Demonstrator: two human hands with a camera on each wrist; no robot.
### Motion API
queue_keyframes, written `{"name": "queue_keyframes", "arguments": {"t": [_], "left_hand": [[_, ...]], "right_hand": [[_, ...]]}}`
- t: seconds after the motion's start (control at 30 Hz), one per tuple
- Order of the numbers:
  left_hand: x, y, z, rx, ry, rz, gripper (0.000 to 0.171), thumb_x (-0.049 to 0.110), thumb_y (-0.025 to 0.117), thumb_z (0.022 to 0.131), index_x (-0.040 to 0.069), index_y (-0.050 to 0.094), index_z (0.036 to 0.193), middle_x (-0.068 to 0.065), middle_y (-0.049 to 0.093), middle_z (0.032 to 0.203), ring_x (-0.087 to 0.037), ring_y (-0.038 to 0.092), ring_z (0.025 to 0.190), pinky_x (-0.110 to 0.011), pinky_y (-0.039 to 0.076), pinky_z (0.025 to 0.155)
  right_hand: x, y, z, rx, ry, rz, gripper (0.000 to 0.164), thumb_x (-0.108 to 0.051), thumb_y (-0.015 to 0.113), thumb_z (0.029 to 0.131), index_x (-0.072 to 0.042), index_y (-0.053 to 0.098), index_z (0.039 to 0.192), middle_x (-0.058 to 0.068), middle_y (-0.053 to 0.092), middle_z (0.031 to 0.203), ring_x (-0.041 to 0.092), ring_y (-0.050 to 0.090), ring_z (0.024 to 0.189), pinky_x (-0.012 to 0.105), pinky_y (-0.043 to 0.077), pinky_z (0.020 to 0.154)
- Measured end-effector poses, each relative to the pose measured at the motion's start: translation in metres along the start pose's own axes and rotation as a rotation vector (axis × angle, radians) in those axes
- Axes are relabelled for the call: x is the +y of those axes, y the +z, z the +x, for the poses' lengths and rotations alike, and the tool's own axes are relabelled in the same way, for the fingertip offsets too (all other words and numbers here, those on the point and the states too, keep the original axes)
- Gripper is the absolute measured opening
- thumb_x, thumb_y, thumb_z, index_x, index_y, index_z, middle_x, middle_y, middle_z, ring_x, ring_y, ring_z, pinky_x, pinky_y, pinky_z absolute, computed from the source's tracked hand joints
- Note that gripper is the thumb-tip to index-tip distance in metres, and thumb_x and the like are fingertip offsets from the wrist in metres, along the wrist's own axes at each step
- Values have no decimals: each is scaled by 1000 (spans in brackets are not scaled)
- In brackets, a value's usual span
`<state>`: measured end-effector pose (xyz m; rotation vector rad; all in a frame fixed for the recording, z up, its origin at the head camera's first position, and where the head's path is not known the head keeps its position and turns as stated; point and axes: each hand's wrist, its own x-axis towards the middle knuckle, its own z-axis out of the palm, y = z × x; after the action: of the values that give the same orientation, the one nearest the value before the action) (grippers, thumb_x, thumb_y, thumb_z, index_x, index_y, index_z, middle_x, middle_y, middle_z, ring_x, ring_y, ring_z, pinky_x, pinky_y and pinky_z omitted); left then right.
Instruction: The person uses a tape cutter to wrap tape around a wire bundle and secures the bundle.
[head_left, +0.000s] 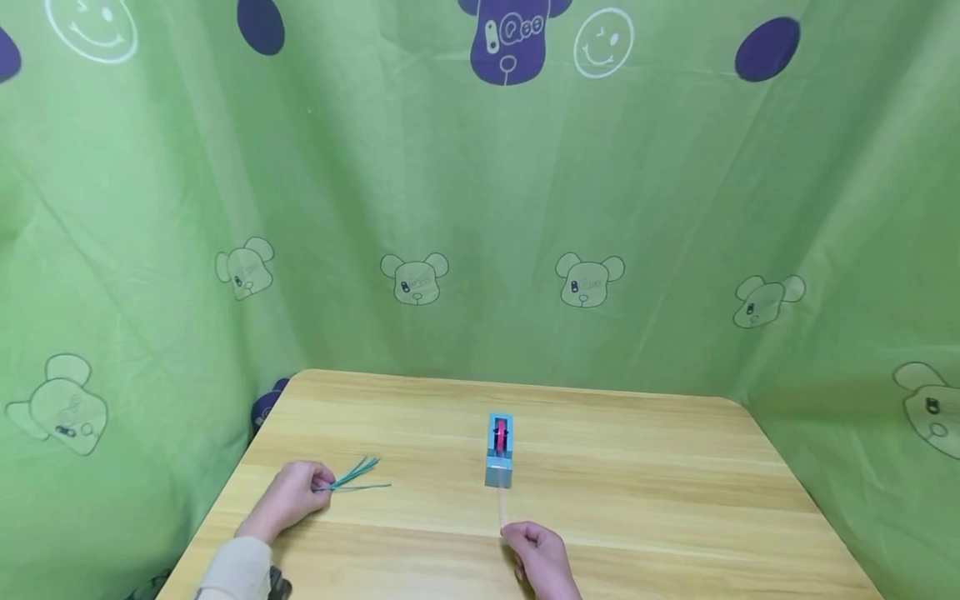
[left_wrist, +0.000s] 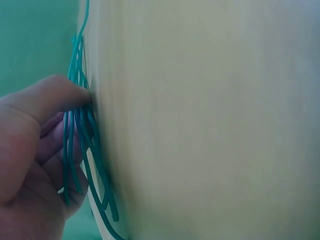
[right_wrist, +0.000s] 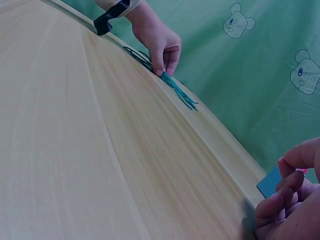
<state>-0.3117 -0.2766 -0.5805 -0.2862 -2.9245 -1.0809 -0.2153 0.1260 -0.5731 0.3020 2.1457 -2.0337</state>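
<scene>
On the left of the table, my left hand pinches a bundle of thin teal strands between thumb and fingers. Up close in the left wrist view, the strands stick out both above and below the thumb. A blue tape dispenser with a pink-red roll stands near the middle of the table. My right hand pinches the end of a strip of clear tape, drawn out from the dispenser toward me. In the right wrist view, that hand partly hides the dispenser.
The light wooden table has rounded far corners. A green curtain printed with bear heads and smiley faces hangs behind it and along both sides. A dark strap is at the left wrist, by a pale sleeve.
</scene>
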Motion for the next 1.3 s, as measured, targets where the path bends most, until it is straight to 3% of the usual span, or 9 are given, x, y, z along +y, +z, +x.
{"name": "queue_keyframes", "arguments": {"t": [0.27,0.7,1.03,1.3], "left_hand": [[0,3,-5,-11,-55,-23,22,-1,74,70,7,70,90,5,63,78,-10,59,75,-30,52,74],[1,-10,-2,-10,-44,1,21,1,74,73,11,73,92,6,65,84,-11,58,77,-34,52,75],[3,-13,-5,-14,-2,32,14,0,71,82,5,77,94,-12,72,100,-36,65,102,-53,48,93],[1,-14,-5,-20,-11,70,14,1,69,89,2,75,101,-15,72,104,-37,65,103,-53,49,91]], "right_hand": [[3,1,-1,-4,2,-6,28,-20,65,95,7,67,103,-2,51,65,9,44,53,20,40,48],[1,3,0,7,-1,71,24,-12,65,93,10,66,103,1,58,73,7,43,54,18,39,48],[1,2,1,10,-3,103,21,-10,64,93,9,67,100,-4,52,66,7,43,55,17,39,48],[1,2,0,10,1,110,19,-10,65,93,7,67,99,-5,49,63,8,43,56,17,39,49]]}}
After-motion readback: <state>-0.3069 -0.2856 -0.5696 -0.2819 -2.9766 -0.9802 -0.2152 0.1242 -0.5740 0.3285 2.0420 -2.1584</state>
